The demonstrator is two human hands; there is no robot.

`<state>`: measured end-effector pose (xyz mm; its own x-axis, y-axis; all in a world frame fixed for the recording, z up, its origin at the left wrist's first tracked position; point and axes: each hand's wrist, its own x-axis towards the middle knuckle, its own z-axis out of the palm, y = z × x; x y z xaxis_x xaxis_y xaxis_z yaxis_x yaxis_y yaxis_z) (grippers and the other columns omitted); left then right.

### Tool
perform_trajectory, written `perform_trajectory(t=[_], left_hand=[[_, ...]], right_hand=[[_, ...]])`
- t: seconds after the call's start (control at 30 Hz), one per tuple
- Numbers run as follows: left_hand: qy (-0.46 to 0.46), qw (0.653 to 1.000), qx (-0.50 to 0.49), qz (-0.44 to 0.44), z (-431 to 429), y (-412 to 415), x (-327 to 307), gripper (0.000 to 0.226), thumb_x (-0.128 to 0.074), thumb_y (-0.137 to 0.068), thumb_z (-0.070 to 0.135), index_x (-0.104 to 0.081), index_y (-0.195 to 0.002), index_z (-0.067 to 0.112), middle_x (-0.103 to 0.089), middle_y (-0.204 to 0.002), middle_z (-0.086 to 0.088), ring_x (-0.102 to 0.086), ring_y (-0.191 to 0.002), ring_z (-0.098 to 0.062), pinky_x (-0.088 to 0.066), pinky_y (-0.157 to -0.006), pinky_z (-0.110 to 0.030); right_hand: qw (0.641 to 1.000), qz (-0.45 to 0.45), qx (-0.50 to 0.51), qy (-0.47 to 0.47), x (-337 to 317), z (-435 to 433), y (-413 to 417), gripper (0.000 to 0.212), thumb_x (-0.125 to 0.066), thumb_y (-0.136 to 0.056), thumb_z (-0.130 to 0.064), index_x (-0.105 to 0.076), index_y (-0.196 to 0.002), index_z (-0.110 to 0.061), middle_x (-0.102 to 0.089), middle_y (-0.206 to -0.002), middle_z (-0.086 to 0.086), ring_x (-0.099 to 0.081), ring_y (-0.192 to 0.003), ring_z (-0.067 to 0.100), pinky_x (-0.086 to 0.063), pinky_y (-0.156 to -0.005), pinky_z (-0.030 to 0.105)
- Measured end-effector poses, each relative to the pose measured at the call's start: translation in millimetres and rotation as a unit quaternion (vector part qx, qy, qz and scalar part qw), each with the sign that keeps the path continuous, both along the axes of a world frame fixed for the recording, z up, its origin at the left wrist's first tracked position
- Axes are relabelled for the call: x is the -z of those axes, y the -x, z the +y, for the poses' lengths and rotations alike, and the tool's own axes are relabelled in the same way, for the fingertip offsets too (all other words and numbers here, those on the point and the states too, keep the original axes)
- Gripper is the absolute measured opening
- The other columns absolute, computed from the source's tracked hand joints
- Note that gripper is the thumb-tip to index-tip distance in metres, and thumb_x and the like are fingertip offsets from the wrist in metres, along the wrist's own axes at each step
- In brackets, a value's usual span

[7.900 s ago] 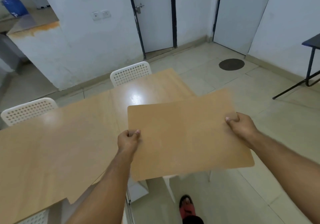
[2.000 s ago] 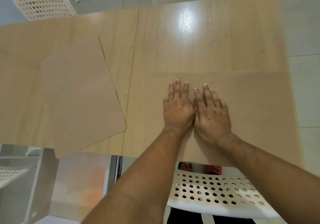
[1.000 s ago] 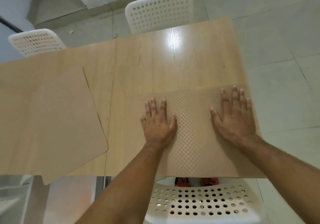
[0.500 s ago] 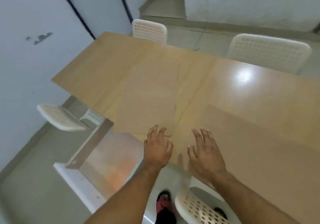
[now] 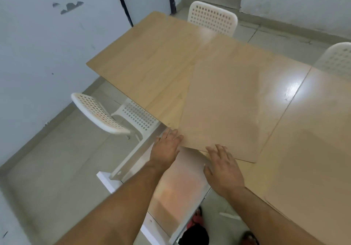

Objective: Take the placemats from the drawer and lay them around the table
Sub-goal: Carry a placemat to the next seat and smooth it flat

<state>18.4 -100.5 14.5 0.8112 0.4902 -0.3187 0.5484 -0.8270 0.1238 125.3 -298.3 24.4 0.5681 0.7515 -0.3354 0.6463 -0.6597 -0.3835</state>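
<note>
Two places are judged covered on the pale wooden table [image 5: 152, 55]: a thin tan rectangular placemat [image 5: 303, 168] lies squared at the right. A skewed tan placemat [image 5: 224, 111] is reached at its near edge by the flat, empty left hand [image 5: 167, 148] and right hand [image 5: 222, 167]. Straightening and the far seats are judged left.

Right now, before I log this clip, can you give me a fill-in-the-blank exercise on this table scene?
1. ___ mats lie on the table: the skewed placemat and the second placemat.
2. The left hand and the right hand have straight fingers and hold ___.
3. Below the hands, the drawer stands ___.
4. The perforated chairs are coloured ___.
Missing words: two; nothing; open; white.
</note>
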Motion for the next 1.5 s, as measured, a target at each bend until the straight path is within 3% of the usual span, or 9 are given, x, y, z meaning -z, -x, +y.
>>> perform_trajectory(t=[0.2, 0.4, 0.57, 0.7, 0.9, 1.03, 1.27, 1.4, 1.5], left_hand=[[0.05, 0.997, 0.054, -0.036, 40, -6, 7, 0.041, -0.051, -0.102, 0.034, -0.051, -0.143, 0.029, -0.039, -0.156, 0.006, -0.025, -0.148, -0.017, -0.029, -0.115, -0.048], [0.013, 0.988, 0.074, -0.136, 47, -2, 9, 0.023, -0.058, -0.097, 0.024, -0.073, -0.115, 0.027, -0.064, -0.13, 0.004, -0.052, -0.125, -0.022, -0.045, -0.093, -0.05], [-0.043, 0.973, 0.073, -0.216, 39, -13, 2, 0.015, -0.074, -0.083, 0.016, -0.077, -0.092, 0.027, -0.067, -0.118, 0.006, -0.059, -0.111, -0.021, -0.044, -0.081, -0.044], [-0.035, 0.968, 0.059, -0.24, 35, -18, 0, 0.01, -0.078, -0.082, 0.016, -0.077, -0.088, 0.024, -0.064, -0.119, 0.002, -0.06, -0.109, -0.023, -0.046, -0.081, -0.043], [0.183, 0.964, -0.087, -0.172, 36, -21, -15, 0.007, -0.082, -0.08, 0.02, -0.079, -0.086, 0.022, -0.056, -0.121, 0.01, -0.049, -0.112, -0.01, -0.038, -0.089, -0.024], [0.293, 0.928, -0.168, -0.157, 38, -30, -26, 0.013, -0.086, -0.074, 0.014, -0.078, -0.082, 0.021, -0.054, -0.131, 0.009, -0.048, -0.119, -0.005, -0.035, -0.091, -0.023], [0.304, 0.911, -0.122, -0.249, 7, -35, -37, 0.009, -0.073, -0.088, 0.015, -0.077, -0.095, 0.02, -0.057, -0.142, 0.001, -0.047, -0.13, -0.007, -0.035, -0.11, -0.027], [0.313, 0.891, -0.129, -0.303, -6, -42, -44, 0.007, -0.07, -0.091, 0.015, -0.074, -0.093, 0.02, -0.05, -0.146, 0.004, -0.043, -0.132, -0.003, -0.03, -0.098, -0.006], [0.359, 0.852, -0.155, -0.348, -14, -45, -44, 0.005, -0.071, -0.091, 0.02, -0.071, -0.092, 0.025, -0.046, -0.145, 0.008, -0.04, -0.134, 0.0, -0.036, -0.106, -0.019]], right_hand=[[0.999, -0.032, 0.004, 0.03, 15, 24, 1, 0.062, -0.048, -0.091, -0.04, -0.033, -0.15, -0.027, -0.033, -0.157, 0.005, -0.02, -0.149, 0.028, -0.023, -0.12, 0.041], [0.998, -0.047, 0.035, -0.029, 13, 39, 14, 0.054, -0.055, -0.09, -0.032, -0.047, -0.142, -0.023, -0.047, -0.147, 0.007, -0.034, -0.143, 0.028, -0.027, -0.118, 0.04], [0.988, -0.069, 0.101, -0.092, 2, 47, 26, 0.032, -0.058, -0.09, -0.029, -0.065, -0.12, -0.023, -0.064, -0.111, 0.002, -0.056, -0.105, 0.023, -0.045, -0.093, 0.036], [0.971, 0.086, 0.209, -0.082, -6, 54, 30, 0.019, -0.053, -0.092, -0.032, -0.07, -0.099, -0.027, -0.066, -0.083, -0.011, -0.059, -0.08, 0.011, -0.045, -0.072, 0.028], [0.789, 0.404, 0.433, -0.164, -10, 64, 29, 0.023, -0.064, -0.092, -0.031, -0.074, -0.084, -0.011, -0.067, -0.075, 0.001, -0.053, -0.061, 0.016, -0.041, -0.056, 0.029], [0.724, 0.48, 0.465, -0.17, -5, 64, 27, 0.028, -0.067, -0.092, -0.034, -0.071, -0.101, -0.008, -0.066, -0.079, 0.004, -0.055, -0.057, 0.015, -0.044, -0.054, 0.027], [0.46, 0.609, 0.581, -0.283, -16, 64, 7, 0.048, -0.059, -0.095, -0.05, -0.064, -0.102, -0.003, -0.07, -0.104, 0.015, -0.071, -0.09, 0.024, -0.062, -0.065, 0.029], [0.399, 0.605, 0.625, -0.29, -22, 68, 3, 0.045, -0.059, -0.097, -0.045, -0.056, -0.1, 0.0, -0.064, -0.108, 0.019, -0.069, -0.094, 0.028, -0.062, -0.073, 0.035], [0.331, 0.595, 0.654, -0.331, -25, 68, -1, 0.041, -0.061, -0.096, -0.041, -0.055, -0.112, -0.003, -0.064, -0.107, 0.018, -0.069, -0.091, 0.026, -0.06, -0.07, 0.036]])
